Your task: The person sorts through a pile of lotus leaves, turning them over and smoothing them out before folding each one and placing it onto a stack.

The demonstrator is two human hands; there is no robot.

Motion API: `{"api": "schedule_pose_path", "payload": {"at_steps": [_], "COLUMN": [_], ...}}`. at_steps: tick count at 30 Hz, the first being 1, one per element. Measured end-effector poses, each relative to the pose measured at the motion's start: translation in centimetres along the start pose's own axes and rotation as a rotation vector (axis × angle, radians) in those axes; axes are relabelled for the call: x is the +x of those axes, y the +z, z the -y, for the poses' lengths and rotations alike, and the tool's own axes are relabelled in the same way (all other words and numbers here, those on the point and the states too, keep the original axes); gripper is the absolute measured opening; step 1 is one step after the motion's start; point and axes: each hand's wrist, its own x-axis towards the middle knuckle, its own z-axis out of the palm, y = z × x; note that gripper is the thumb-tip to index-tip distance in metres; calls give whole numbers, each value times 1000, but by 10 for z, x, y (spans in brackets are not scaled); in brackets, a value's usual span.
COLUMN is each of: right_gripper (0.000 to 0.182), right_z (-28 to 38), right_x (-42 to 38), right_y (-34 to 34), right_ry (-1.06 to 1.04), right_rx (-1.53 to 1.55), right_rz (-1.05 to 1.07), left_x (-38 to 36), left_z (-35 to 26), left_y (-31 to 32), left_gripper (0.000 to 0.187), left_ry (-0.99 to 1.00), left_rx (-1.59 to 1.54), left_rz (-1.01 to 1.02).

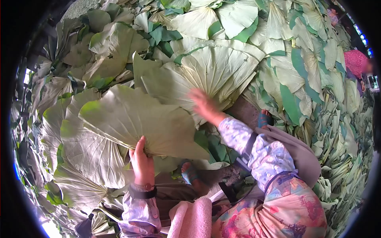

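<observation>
Fingers of the left hand (143,166) are closed on the gathered base of a fanned lotus leaf (139,117) — thumb uppermost, as I view it remotely. It spreads partly over other leaves (85,156). My feed blurs the right hand (204,105), fingers loosely extended, at a second lotus leaf (222,67) — contact I cannot tell.

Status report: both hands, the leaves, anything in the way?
Left hand gripping a large leaf near its base. Right hand open, blurred, over fanned leaves; contact unclear. Surrounding leaf piles crowd close.
</observation>
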Motion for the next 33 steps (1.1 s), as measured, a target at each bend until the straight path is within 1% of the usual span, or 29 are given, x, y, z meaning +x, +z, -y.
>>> {"api": "schedule_pose_path", "payload": {"at_steps": [1, 2, 5, 7, 8, 9, 11, 12, 13, 14, 16, 18, 19, 22, 23, 26, 27, 28, 30, 31, 33], "right_gripper": [59, 58, 59, 57, 56, 44, 34, 31, 27, 27, 27, 28, 31, 35, 38, 40, 41, 40, 39, 36, 34], "right_z": [-31, -59, -105, -109, -111, -112, -113, -113, -148, -136, -140, -137, -138, -136, -115, -67, -85, -103, -96, -92, -81], "right_x": [-1, -5, -5, 2, 4, 7, 25, 41, 51, 51, 52, 49, 46, 36, 33, 30, 28, 25, 24, 24, 26], "right_y": [5, 7, 16, 14, 12, 11, 2, -13, -9, -27, -49, -57, -65, -87, -101, -134, -131, -128, -133, -133, -136], "right_ry": [53, 39, 14, -21, -38, -103, 208, 354, 422, 431, 765, 737, 767, 765, 789, 916, 758, 727, 668, 576, 479], "right_rx": [-308, -396, -583, -466, -409, -336, 50, 231, 360, 577, 792, 1018, 894, 1135, 1165, 1066, 1122, 1094, 1036, 1062, 965], "right_rz": [1, -19, 121, 228, 283, 203, 9, -89, -145, -283, -298, -545, -596, -681, -694, -734, -685, -685, -685, -670, -648], "left_x": [0, -1, 3, 4, 4, 4, 6, 5, 4, 2, -4, -8, -10, -15, -14, -14, -16, -18, -20, -20, -24], "left_z": [1, 0, -2, -3, -1, 1, 2, 1, -1, -3, -10, -14, -15, -19, -19, -22, -24, -26, -26, -24, -26], "left_y": [3, 6, 9, 9, 5, 0, -5, -4, -2, 0, 8, 10, 10, 4, 2, -5, -5, -5, -5, -5, -4], "left_gripper": [28, 28, 28, 30, 30, 30, 31, 31, 31, 31, 30, 29, 29, 28, 28, 20, 22, 23, 25, 25, 26], "left_ry": [-21, -40, -90, -111, -61, -11, 43, 51, 49, 46, 29, -4, -22, -12, 15, 10, 2, -7, -4, 9, 26], "left_rx": [4, 9, -10, -30, 50, 129, 192, 165, 138, 112, 35, -53, -96, -93, -107, -125, -129, -133, -137, -138, -122], "left_rz": [-8, -16, 47, 73, 90, 109, 130, 137, 138, 139, 126, 154, 168, 136, 145, 146, 178, 210, 252, 261, 267]}}
